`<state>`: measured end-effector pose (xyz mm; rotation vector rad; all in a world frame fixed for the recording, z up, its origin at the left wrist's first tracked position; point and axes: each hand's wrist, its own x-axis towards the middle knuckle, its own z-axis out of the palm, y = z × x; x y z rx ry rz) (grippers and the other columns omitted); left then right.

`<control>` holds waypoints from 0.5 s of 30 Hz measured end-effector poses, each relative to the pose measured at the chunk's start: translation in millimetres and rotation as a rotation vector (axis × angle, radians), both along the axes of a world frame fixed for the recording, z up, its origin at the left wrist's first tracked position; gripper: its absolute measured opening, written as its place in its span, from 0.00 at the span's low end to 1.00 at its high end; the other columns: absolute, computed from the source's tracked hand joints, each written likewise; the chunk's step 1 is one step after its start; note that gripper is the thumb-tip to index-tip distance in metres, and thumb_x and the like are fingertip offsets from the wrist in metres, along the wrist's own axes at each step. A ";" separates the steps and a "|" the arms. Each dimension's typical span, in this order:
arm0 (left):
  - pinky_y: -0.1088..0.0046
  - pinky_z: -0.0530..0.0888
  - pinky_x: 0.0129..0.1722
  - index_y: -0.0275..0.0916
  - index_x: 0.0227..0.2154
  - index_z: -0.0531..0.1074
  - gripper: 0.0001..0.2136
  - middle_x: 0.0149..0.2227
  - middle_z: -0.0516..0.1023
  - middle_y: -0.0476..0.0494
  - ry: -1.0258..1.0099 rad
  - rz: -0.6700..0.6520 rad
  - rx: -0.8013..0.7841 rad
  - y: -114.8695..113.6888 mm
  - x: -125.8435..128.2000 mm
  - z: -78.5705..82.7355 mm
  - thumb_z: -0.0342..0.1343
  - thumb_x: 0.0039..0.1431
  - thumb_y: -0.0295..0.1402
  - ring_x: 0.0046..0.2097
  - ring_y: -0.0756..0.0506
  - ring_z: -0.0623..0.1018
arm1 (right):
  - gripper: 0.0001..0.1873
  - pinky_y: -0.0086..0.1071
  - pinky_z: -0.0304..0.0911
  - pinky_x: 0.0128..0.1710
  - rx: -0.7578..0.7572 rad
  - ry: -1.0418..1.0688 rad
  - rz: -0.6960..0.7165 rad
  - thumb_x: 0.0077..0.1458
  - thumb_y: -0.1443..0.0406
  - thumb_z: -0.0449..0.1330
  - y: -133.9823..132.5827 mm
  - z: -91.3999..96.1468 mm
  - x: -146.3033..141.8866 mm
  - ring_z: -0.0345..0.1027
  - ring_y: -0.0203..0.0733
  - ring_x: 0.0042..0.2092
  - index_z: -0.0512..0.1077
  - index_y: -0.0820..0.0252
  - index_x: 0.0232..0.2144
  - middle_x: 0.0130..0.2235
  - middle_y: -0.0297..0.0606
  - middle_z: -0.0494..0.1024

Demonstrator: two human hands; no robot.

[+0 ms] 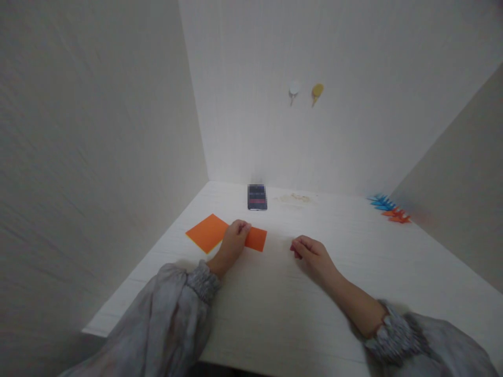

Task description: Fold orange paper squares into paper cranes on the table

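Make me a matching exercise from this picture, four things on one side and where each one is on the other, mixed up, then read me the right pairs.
Things:
1. Left hand
2. Phone
3. Yellow hook
4. Right hand

Places:
A. On the back wall, beside a white hook
B. Fingers curled, apart from the smaller orange paper
C. Touching the smaller orange paper
D. Lying on the table, near the back wall

Right pairs: 1-C, 2-D, 3-A, 4-B
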<state>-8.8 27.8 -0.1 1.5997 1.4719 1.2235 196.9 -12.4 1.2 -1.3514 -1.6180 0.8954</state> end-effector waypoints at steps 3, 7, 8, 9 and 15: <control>0.76 0.62 0.25 0.36 0.23 0.64 0.10 0.22 0.64 0.50 -0.024 -0.040 0.004 0.6 3.4 -4.5 0.46 0.51 0.38 0.26 0.51 0.64 | 0.16 0.27 0.54 0.24 -0.020 0.048 0.029 0.51 0.57 0.49 1.0 1.3 -4.6 0.59 0.34 0.23 0.67 0.61 0.21 0.19 0.32 0.66; 0.77 0.63 0.25 0.35 0.25 0.64 0.10 0.23 0.65 0.50 -0.074 -0.155 -0.020 -8.1 16.7 -4.4 0.47 0.51 0.38 0.26 0.52 0.65 | 0.16 0.27 0.56 0.28 0.021 -0.037 0.050 0.52 0.56 0.49 -1.2 8.3 -16.4 0.61 0.35 0.28 0.68 0.61 0.23 0.24 0.34 0.69; 0.77 0.63 0.25 0.35 0.25 0.64 0.10 0.23 0.66 0.50 -0.082 -0.189 -0.034 -10.5 19.1 -3.4 0.47 0.51 0.38 0.26 0.52 0.65 | 0.15 0.27 0.56 0.27 0.018 -0.064 0.049 0.51 0.57 0.50 -1.9 9.8 -18.2 0.61 0.35 0.27 0.68 0.61 0.23 0.23 0.34 0.68; 0.77 0.63 0.25 0.35 0.25 0.64 0.10 0.23 0.66 0.50 -0.093 -0.207 -0.046 -12.6 20.8 -2.1 0.48 0.51 0.38 0.26 0.52 0.65 | 0.14 0.27 0.55 0.27 0.009 -0.085 0.047 0.50 0.57 0.51 -2.4 11.0 -19.3 0.60 0.34 0.27 0.67 0.61 0.23 0.23 0.33 0.68; 0.78 0.62 0.23 0.35 0.24 0.64 0.11 0.21 0.64 0.52 -0.245 -0.351 -0.187 -19.6 22.4 8.4 0.50 0.49 0.40 0.23 0.54 0.64 | 0.12 0.26 0.52 0.23 -0.055 -0.020 0.065 0.49 0.60 0.52 -3.1 9.2 -15.8 0.55 0.32 0.23 0.65 0.62 0.20 0.20 0.31 0.65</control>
